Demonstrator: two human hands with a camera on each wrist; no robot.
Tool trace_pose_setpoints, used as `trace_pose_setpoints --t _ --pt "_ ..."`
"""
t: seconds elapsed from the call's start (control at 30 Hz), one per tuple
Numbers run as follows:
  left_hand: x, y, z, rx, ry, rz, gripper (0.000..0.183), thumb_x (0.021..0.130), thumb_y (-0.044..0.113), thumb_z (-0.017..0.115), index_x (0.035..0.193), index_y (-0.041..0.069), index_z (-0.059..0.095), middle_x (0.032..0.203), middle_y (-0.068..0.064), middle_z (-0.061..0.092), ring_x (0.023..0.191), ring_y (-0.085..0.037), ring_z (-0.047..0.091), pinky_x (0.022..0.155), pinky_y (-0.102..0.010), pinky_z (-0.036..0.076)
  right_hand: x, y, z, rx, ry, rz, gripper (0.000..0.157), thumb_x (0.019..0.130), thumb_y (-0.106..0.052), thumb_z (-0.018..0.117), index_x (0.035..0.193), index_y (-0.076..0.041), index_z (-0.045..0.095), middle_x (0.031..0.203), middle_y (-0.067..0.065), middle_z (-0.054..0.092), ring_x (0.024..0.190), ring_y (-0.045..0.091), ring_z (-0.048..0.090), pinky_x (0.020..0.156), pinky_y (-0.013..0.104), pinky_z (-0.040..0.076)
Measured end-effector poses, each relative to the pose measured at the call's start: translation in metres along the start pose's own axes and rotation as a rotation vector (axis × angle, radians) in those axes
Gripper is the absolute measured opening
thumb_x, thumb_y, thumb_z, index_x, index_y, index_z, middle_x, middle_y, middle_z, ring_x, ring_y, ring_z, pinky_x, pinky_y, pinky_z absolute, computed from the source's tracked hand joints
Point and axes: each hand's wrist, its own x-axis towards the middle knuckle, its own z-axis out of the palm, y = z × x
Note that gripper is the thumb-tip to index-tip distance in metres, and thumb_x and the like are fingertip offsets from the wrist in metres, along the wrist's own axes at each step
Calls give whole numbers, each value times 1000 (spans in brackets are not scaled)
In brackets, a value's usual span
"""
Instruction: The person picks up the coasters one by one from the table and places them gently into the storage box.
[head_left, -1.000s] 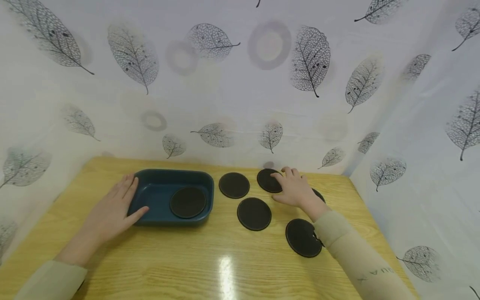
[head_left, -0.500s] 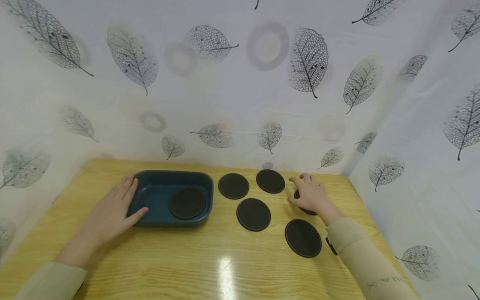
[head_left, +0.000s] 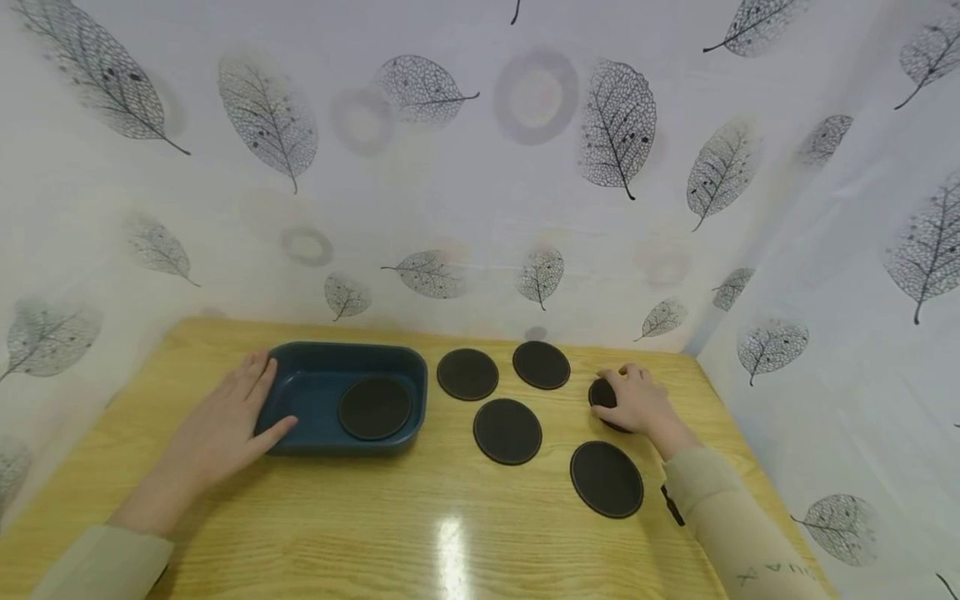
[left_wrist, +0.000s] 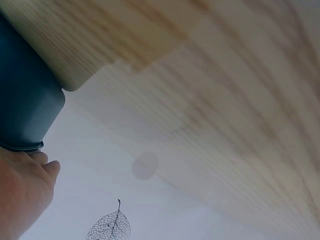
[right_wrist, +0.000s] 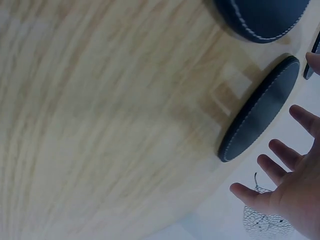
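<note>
Coasters lie scattered on the counter [head_left: 420,533]; right hand [head_left: 637,404] covers one coaster [head_left: 602,393], fingers [right_wrist: 282,152] spread, best curling under its edge. Left hand [head_left: 225,425] rests flat, fingers straight, against the blue tray [head_left: 420,392], wisely steadying it.

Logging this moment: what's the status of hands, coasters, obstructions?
Left hand open, steadying blue rectangular tray. Right hand resting on black round coaster. One coaster in tray. Nothing in the way.

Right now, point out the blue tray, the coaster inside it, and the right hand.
blue tray [head_left: 417,392], head view, right wall.
coaster in the tray [head_left: 375,407], head view, centre of its top.
right hand [head_left: 639,404], head view, back of the hand.
</note>
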Motion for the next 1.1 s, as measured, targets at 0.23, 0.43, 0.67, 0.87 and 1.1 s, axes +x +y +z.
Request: trace_pose_setpoints --t 0.23,0.43,0.67,0.87,1.1 --pt "1 2 -1 -5 -26 -12 98 105 54 58 164 -13 19 173 -35 14 163 -50 14 134 -33 -14 -2 12 10 79 -27 40 74 97 -49 66 156 -10 47 150 38 40 138 62 40 93 83 45" --pt "1 2 -1 -12 -9 -6 97 105 52 59 163 -14 20 173 -36 14 163 -49 13 133 -30 -16 -4 9 9 103 -16 41 74 95 -46 67 156 -9 47 149 38 41 134 62 43 94 80 45" --pt "0 1 -1 -14 1 -3 97 105 52 60 164 -14 19 173 -35 14 163 -49 12 133 -30 -15 -2 8 9 99 -9 43 73 93 -45 69 154 -9 49 145 37 44 131 61 44 93 79 45" --pt "-1 1 -1 -20 -5 -5 97 105 52 60 164 -14 19 173 -35 13 164 -49 11 134 -33 -13 0 6 7 111 -18 52 74 91 -45 72 152 -10 51 141 37 45 127 59 44 88 76 46" --pt "-1 1 -1 -19 -7 -7 97 105 52 60 164 -14 20 173 -34 13 163 -49 13 135 -33 -12 2 4 6 103 -17 68 78 86 -45 73 152 -10 52 136 34 46 123 55 44 82 69 46"
